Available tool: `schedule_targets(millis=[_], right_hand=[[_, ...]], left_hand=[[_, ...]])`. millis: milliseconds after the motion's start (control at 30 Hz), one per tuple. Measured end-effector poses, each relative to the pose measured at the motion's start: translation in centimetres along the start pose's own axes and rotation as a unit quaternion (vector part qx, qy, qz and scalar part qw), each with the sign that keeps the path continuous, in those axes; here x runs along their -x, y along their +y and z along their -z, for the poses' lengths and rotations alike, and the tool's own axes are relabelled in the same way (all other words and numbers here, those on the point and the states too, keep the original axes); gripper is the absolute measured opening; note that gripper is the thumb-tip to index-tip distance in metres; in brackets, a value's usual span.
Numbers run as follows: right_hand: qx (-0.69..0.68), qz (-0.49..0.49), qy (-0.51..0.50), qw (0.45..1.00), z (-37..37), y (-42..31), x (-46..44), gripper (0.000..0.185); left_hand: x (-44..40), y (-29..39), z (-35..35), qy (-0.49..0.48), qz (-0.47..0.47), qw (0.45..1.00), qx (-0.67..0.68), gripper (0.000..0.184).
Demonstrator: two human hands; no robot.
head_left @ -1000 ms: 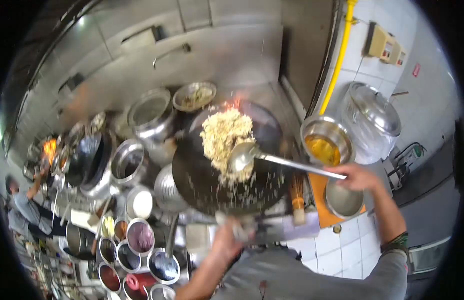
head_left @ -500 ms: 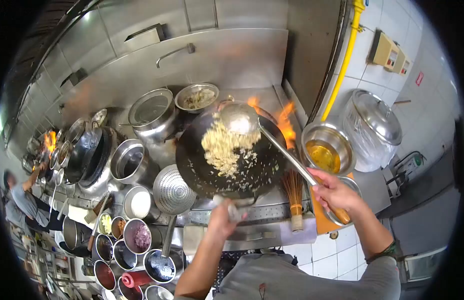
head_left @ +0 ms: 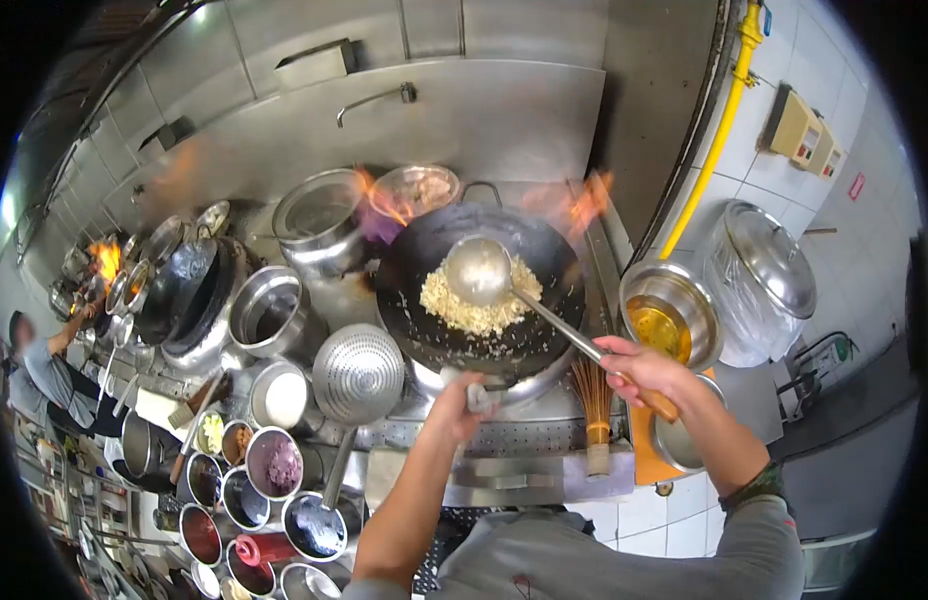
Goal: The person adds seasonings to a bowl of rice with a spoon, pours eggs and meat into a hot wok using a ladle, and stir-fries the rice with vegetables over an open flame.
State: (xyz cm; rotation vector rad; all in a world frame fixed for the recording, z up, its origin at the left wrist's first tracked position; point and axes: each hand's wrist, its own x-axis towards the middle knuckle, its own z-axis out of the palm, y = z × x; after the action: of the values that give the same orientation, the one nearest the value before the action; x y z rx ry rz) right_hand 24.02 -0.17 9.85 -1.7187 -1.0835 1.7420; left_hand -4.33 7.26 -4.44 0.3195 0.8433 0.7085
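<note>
My left hand (head_left: 454, 410) grips the near handle of a black wok (head_left: 409, 265), with a pale cloth (head_left: 481, 396) between hand and handle. Fried rice (head_left: 502, 316) lies heaped in the middle of the wok, and loose grains cling to its near side. In my right hand (head_left: 649, 375) is the wooden handle of a long metal ladle (head_left: 481, 272). The ladle's rounded back faces up over the rice; whether it touches the rice is hard to tell. Flames (head_left: 590, 203) rise behind the wok's rim on both sides.
A perforated skimmer (head_left: 359, 372) rests left of the wok, near several ingredient pots (head_left: 275, 463). Right of it are a bamboo brush (head_left: 593, 405) and a bowl of yellow oil (head_left: 661, 325). Another person (head_left: 59, 365) works by a flaming burner at far left.
The wok has tipped back level and sits lower on the burner. The rice, spread and airborne before, is gathered in the middle. Flames now show on the wok's left too.
</note>
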Motion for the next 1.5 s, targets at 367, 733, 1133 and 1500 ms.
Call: schedule_targets(millis=[367,733,1133,1500], right_hand=[[0.333,-0.027,-0.029,0.942,9.3,0.2,9.9,0.055],[0.346,0.248,0.094,0.900,5.8,3.7,8.3,0.056],[0.050,0.039,-0.073,0.995,-1.6,-4.7,8.9,0.014],[-0.024,0.004,-0.400,0.916,-13.9,1.6,15.0,0.026]], left_hand=[[10.5,-1.0,-5.8,0.096,0.024,0.995,0.029,0.016],[9.0,-3.7,-3.7,0.083,-0.062,0.991,0.085,0.031],[8.8,-8.7,-4.8,0.116,-0.390,0.907,-0.106,0.032],[37.2,-19.4,3.8,0.150,-0.300,0.919,0.207,0.027]])
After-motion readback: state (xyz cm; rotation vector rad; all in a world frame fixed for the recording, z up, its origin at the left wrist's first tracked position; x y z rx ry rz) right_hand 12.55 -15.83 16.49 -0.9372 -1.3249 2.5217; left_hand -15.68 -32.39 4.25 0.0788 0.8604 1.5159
